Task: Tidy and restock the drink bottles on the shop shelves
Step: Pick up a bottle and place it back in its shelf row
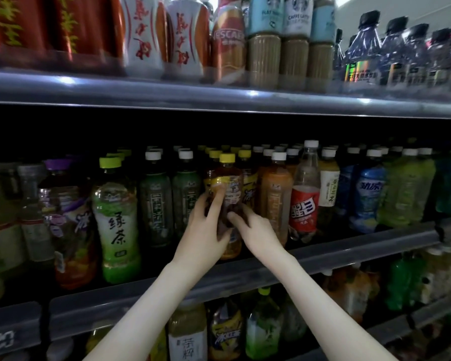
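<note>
1. The middle shelf rail [323, 252] is running just under both wrists; neighbouring bottles are pressing close on either side, leaving little room.
2. The yellow-capped bottle [227, 186], dark tea with a yellow label, is standing upright at frame centre, at the shelf front.
3. The left hand [206, 230] is wrapping its side; the right hand [255, 230] is pressing fingers against its lower front.
4. Three pale-labelled coffee bottles [296, 40] are standing at upper centre.
</note>
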Tool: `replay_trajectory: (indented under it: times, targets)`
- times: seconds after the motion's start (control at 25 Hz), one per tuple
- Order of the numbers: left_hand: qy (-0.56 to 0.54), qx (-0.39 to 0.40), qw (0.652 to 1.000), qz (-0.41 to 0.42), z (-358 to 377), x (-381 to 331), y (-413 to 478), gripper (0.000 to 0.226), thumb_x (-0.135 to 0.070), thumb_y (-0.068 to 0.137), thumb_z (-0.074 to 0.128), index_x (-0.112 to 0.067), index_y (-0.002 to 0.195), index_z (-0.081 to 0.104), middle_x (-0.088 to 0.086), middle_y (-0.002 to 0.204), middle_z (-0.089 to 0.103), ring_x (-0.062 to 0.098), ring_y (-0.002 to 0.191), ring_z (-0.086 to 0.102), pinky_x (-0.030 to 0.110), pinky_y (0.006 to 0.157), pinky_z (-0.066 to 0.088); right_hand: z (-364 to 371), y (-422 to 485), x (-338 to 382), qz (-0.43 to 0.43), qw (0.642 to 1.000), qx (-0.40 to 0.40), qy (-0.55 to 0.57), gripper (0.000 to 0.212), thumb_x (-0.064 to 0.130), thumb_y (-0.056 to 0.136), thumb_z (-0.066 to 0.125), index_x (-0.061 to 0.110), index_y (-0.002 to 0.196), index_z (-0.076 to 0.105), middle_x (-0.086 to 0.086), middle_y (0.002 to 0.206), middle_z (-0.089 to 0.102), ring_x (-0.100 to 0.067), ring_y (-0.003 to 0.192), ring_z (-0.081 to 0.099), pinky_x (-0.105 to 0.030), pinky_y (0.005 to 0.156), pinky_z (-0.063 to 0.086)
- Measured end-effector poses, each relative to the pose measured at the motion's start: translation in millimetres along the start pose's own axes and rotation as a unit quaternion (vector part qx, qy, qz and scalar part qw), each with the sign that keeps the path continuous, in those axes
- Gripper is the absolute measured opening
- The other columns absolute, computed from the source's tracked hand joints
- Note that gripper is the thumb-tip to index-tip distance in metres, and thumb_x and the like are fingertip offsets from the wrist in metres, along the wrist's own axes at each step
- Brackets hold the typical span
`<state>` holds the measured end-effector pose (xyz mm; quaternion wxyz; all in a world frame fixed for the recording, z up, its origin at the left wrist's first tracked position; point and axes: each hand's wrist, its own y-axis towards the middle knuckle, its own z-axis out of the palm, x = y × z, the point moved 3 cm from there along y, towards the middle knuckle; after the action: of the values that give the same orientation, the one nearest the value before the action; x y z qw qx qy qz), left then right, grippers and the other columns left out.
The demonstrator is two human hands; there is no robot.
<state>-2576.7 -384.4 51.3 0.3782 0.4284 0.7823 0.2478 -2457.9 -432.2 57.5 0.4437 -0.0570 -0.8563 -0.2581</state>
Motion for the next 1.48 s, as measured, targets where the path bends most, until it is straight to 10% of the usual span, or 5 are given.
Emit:
replay_trajectory:
  times: [0.24,0.52,0.76,1.08,1.48]
  targets:
    - [0.151,-0.152,0.974,0.072,12,-28,8,0.077,-0.023,0.083,0.067,-0.020,0.149,0.027,0.020,0.151,0.011,0.037,0.138,0.013,0.054,0.110,0.016,-79,-14,-27,-0.077,0.932,-0.344,-0.089,0.040,0.016,0.094,0.056,0.010,0.132,0.044,-0.007,0.124,0.056,-0.020,0.115,0.052,-0.025,0.090,0.042]
    - [0.245,-0.128,0.960,0.033,71,-47,15,0.079,-0.020,0.072,0.075,-0.019,0.143,0.040,0.022,0.152,0.017,0.038,0.142,0.011,0.064,0.109,0.008,-115,25,-75,0.018,0.942,-0.263,-0.206,0.099,0.038,0.079,0.073,0.012,0.151,0.010,-0.014,0.149,0.029,-0.031,0.138,0.025,-0.047,0.109,0.034]
    - [0.271,-0.144,0.952,-0.011,96,-70,16,0.073,-0.018,0.077,0.070,-0.021,0.143,0.040,0.019,0.152,0.018,0.036,0.143,0.010,0.059,0.111,0.002,-113,41,-93,-0.007,0.960,-0.253,-0.121,0.089,0.025,0.078,0.075,0.005,0.145,0.021,-0.018,0.143,0.035,-0.034,0.134,0.035,-0.048,0.103,0.043]
    - [0.164,-0.137,0.975,0.064,127,-144,14,0.067,-0.015,0.084,0.067,-0.013,0.144,0.038,0.010,0.138,0.050,0.023,0.124,0.046,0.039,0.101,0.038,-180,-32,-90,-0.201,0.941,-0.270,0.045,0.083,0.024,0.076,0.079,0.007,0.141,0.031,-0.005,0.133,0.042,-0.015,0.126,0.043,-0.023,0.100,0.044]
    - [-0.057,-0.018,0.990,0.125,269,-282,26,0.064,-0.018,0.084,0.065,-0.017,0.142,0.038,-0.012,0.130,0.047,-0.001,0.124,0.039,0.005,0.104,0.022,-367,-116,-166,-0.084,0.933,-0.339,0.088,0.077,0.020,0.073,0.082,0.021,0.134,0.035,0.015,0.122,0.049,-0.002,0.113,0.054,-0.024,0.091,0.051]
